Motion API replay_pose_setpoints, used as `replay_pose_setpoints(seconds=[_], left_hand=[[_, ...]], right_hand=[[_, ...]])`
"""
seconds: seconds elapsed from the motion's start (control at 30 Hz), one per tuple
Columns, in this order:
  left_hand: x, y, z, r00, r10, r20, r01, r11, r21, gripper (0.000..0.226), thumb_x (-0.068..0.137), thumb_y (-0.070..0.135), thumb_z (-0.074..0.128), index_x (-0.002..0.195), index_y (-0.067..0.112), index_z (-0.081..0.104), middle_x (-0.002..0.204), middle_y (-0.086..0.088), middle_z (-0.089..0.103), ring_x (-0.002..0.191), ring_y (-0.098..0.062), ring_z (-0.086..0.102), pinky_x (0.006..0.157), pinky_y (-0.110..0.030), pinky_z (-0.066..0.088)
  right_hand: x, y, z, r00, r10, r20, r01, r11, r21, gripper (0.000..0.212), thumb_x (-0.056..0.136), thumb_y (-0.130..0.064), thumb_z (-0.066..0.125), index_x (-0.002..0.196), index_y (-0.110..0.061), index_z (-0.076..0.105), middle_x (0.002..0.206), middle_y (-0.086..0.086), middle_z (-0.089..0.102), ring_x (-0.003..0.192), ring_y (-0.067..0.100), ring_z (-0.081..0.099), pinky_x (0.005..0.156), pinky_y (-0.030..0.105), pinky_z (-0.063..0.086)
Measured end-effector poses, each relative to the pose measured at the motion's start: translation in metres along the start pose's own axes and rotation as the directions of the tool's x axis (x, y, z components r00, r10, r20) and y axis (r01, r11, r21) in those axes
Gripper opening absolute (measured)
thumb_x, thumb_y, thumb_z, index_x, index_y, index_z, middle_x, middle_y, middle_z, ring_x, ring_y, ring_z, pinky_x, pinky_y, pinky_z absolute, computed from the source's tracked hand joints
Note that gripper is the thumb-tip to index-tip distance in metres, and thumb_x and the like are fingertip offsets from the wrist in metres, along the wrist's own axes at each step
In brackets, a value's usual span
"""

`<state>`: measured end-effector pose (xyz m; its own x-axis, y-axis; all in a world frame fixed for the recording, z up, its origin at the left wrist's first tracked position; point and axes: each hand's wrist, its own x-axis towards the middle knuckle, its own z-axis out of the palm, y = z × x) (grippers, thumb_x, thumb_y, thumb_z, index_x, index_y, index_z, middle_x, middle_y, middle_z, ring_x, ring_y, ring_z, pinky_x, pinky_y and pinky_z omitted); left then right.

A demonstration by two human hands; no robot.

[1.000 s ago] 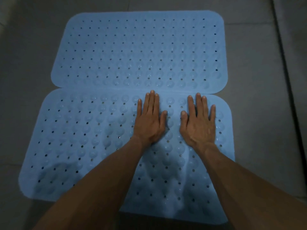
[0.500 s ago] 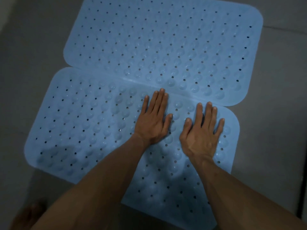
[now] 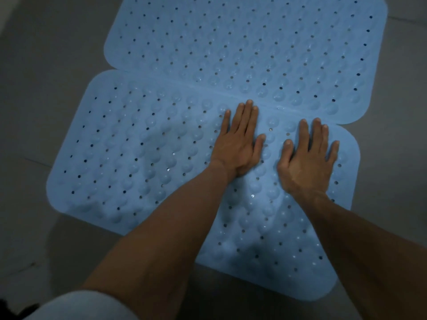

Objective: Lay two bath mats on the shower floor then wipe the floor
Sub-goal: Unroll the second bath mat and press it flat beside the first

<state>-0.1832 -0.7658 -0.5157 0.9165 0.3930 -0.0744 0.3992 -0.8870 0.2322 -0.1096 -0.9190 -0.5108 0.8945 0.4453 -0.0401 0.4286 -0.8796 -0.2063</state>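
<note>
Two light blue rubber bath mats with small holes and round bumps lie side by side on the grey tiled floor. The far mat (image 3: 254, 42) fills the top of the view; the near mat (image 3: 138, 153) lies below it, their long edges touching. My left hand (image 3: 240, 142) rests flat, palm down, on the near mat close to that seam. My right hand (image 3: 309, 158) lies flat beside it, nearer the mat's right end. Both hands have fingers spread and hold nothing.
Grey floor tiles (image 3: 46, 65) surround the mats on the left, right and near side. A pale sleeve or trouser fabric (image 3: 87, 306) shows at the bottom left corner.
The view has tilted and shifted, so the mats now run diagonally and sit further right. Both hands stay pressed flat on the near mat in about the same spots.
</note>
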Motion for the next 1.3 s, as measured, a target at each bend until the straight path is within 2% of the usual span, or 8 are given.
replay_pose_setpoints(seconds=[0.07,0.13,0.3,0.4,0.57,0.77,1.07,1.3], left_hand=[[-0.002,-0.002,0.002,1.0,0.008,0.005,-0.008,1.0,-0.003,0.069,0.099,0.045,0.022,0.154,0.004,0.013,0.163,-0.012,0.01,0.151,-0.024,0.006,0.122,-0.048,0.004],[-0.001,-0.002,0.0,1.0,0.014,0.027,-0.013,0.999,-0.034,0.07,0.099,0.046,0.022,0.154,0.003,0.013,0.163,-0.013,0.01,0.151,-0.024,0.005,0.122,-0.048,0.002],[-0.012,-0.023,-0.033,0.983,0.094,0.159,-0.056,0.972,-0.227,0.065,0.104,0.044,0.017,0.155,0.007,-0.001,0.163,-0.009,-0.009,0.15,-0.021,-0.013,0.122,-0.044,-0.009],[-0.052,-0.054,-0.046,0.997,0.073,0.007,-0.072,0.995,-0.075,0.065,0.103,0.042,0.017,0.154,0.003,0.01,0.163,-0.012,0.005,0.151,-0.023,0.0,0.123,-0.043,-0.003],[-0.131,-0.114,-0.031,0.977,0.114,-0.178,-0.114,0.993,0.008,0.059,0.103,0.036,0.031,0.146,-0.005,0.035,0.154,-0.021,0.032,0.146,-0.031,0.026,0.119,-0.05,0.021],[-0.17,-0.141,-0.017,0.994,0.079,-0.079,-0.076,0.996,0.037,0.062,0.102,0.038,0.026,0.148,-0.003,0.03,0.157,-0.02,0.026,0.148,-0.03,0.021,0.12,-0.049,0.018],[-0.17,-0.145,-0.013,0.995,0.059,-0.078,-0.058,0.998,0.017,0.063,0.103,0.039,0.021,0.154,0.003,0.014,0.162,-0.015,0.01,0.151,-0.025,0.005,0.122,-0.048,0.008],[-0.17,-0.142,-0.018,0.997,0.043,-0.065,-0.043,0.999,0.008,0.065,0.102,0.041,0.024,0.154,0.002,0.016,0.163,-0.014,0.009,0.151,-0.024,0.003,0.122,-0.05,0.008]], right_hand=[[-0.002,0.0,0.001,1.0,0.002,-0.004,-0.002,1.0,-0.012,0.061,0.102,-0.044,0.024,0.158,-0.022,0.017,0.167,0.005,0.01,0.154,0.021,0.004,0.123,0.052,0.001],[0.003,0.001,0.0,0.998,0.011,0.068,-0.008,0.999,-0.036,0.062,0.103,-0.047,0.019,0.159,-0.022,0.01,0.168,0.004,0.003,0.154,0.02,-0.002,0.123,0.051,-0.003],[0.002,-0.013,-0.02,0.958,0.111,0.263,-0.078,0.988,-0.132,0.068,0.101,-0.052,0.009,0.159,-0.02,-0.007,0.166,0.003,-0.017,0.153,0.022,-0.017,0.122,0.049,-0.011],[-0.031,-0.048,-0.025,0.971,0.101,0.217,-0.083,0.992,-0.091,0.069,0.102,-0.052,0.011,0.159,-0.016,-0.007,0.166,0.005,-0.016,0.153,0.024,-0.015,0.122,0.048,-0.011],[-0.107,-0.122,0.0,0.98,-0.016,0.197,0.01,1.0,0.029,0.068,0.104,-0.047,0.018,0.159,-0.012,-0.001,0.167,0.008,-0.009,0.154,0.024,-0.01,0.123,0.048,-0.008],[-0.148,-0.16,0.032,0.968,-0.114,0.222,0.111,0.993,0.025,0.068,0.104,-0.048,0.015,0.159,-0.014,-0.007,0.167,0.006,-0.011,0.153,0.02,-0.016,0.124,0.047,-0.009],[-0.152,-0.16,0.044,0.99,-0.1,0.095,0.096,0.995,0.04,0.064,0.104,-0.044,0.02,0.16,-0.016,0.005,0.168,0.003,0.002,0.154,0.017,-0.005,0.125,0.045,-0.003],[-0.149,-0.163,0.043,0.992,-0.074,0.099,0.07,0.997,0.038,0.064,0.103,-0.046,0.02,0.16,-0.019,0.007,0.168,0.002,0.004,0.154,0.016,-0.003,0.125,0.046,0.001]])
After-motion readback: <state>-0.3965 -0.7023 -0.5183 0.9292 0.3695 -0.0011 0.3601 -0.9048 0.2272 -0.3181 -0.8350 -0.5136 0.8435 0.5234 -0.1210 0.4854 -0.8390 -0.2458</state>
